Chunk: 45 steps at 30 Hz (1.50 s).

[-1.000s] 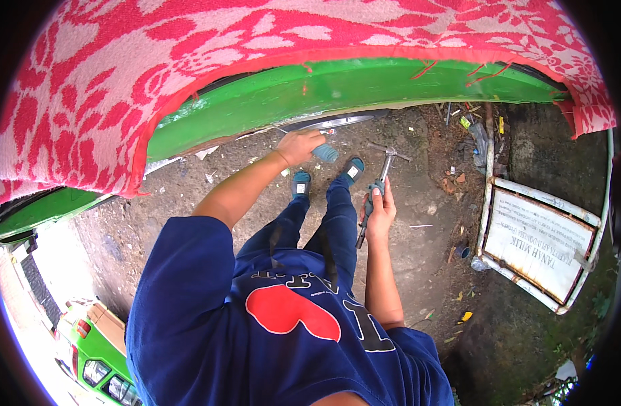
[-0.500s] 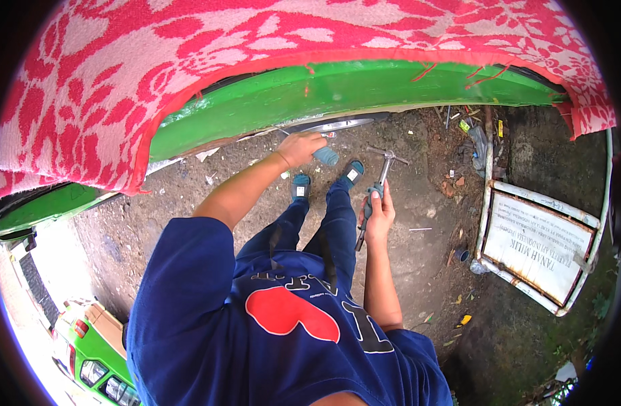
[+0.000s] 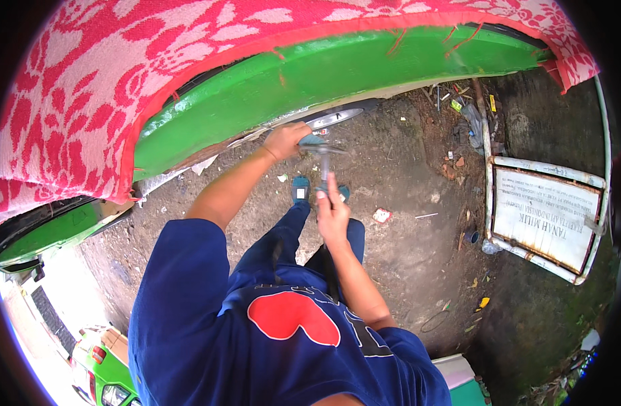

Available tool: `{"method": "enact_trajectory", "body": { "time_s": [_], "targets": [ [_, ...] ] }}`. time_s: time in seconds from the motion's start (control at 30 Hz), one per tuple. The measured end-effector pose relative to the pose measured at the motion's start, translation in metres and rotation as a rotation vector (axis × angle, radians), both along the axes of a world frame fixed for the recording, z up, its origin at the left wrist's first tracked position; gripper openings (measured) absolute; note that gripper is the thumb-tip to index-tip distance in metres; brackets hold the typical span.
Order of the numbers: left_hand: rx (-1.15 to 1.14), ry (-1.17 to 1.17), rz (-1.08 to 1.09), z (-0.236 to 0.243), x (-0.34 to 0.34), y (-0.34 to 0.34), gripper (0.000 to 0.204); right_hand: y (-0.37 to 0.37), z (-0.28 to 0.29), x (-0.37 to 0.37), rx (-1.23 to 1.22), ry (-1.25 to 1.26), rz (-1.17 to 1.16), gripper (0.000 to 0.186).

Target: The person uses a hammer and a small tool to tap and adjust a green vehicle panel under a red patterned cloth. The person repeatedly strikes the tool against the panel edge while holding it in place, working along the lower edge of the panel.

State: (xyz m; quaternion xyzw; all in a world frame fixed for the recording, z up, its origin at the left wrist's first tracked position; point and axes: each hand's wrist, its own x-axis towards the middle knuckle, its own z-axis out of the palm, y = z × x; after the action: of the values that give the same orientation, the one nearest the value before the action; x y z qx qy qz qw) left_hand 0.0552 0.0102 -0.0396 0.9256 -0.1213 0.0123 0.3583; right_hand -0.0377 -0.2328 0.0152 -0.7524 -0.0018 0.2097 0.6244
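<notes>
My left hand (image 3: 287, 141) is closed around a tool with a teal handle (image 3: 312, 140), held low beside the green car panel (image 3: 256, 111). Only the handle's end shows past the fist. In my right hand (image 3: 333, 218) is a T-shaped metal tool (image 3: 325, 164), gripped by its handle, its shaft pointing away from me. Motion blurs its crossbar, which lies right at the end of the teal handle; whether the two touch, I cannot tell. The T-shaped tool's lower end is hidden by my right hand.
A red and pink patterned towel (image 3: 121, 74) drapes over the car. A wheel (image 3: 334, 119) shows under its edge. At right, a white sign in a rusty pipe frame (image 3: 491, 203) stands near litter. A crumpled white and red wrapper (image 3: 382, 215) lies on the dirt ground.
My right hand has swung the T-shaped tool leftward, bringing its crossbar to the teal handle. My left hand has shifted slightly left and up in view. The whole view has turned a little.
</notes>
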Motion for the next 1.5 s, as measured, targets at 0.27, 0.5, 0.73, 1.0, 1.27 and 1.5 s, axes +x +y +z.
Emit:
{"method": "enact_trajectory", "body": {
  "time_s": [0.27,0.5,0.73,1.0,1.27,1.5],
  "targets": [
    [0.041,-0.074,0.042,-0.014,-0.003,-0.002,0.03,0.004,0.008,0.014,0.212,0.149,-0.264,0.059],
    [0.033,-0.083,0.019,-0.018,-0.012,-0.005,0.027,0.003,-0.007,-0.011,0.081,0.03,-0.168,0.055],
    [0.009,-0.153,-0.101,-0.01,-0.013,0.009,0.023,0.0,0.011,-0.026,0.188,0.116,-0.328,0.057],
    [-0.058,-0.189,-0.177,-0.009,-0.023,0.014,0.025,0.02,0.01,-0.055,0.157,0.037,-0.399,0.058],
    [-0.043,-0.14,-0.199,-0.006,-0.021,0.012,0.031,0.037,0.018,-0.059,0.188,0.019,-0.536,0.056],
    [-0.036,-0.108,-0.174,-0.01,-0.013,0.011,0.032,0.044,0.021,-0.062,0.278,0.044,-0.572,0.055]
  ]
}}
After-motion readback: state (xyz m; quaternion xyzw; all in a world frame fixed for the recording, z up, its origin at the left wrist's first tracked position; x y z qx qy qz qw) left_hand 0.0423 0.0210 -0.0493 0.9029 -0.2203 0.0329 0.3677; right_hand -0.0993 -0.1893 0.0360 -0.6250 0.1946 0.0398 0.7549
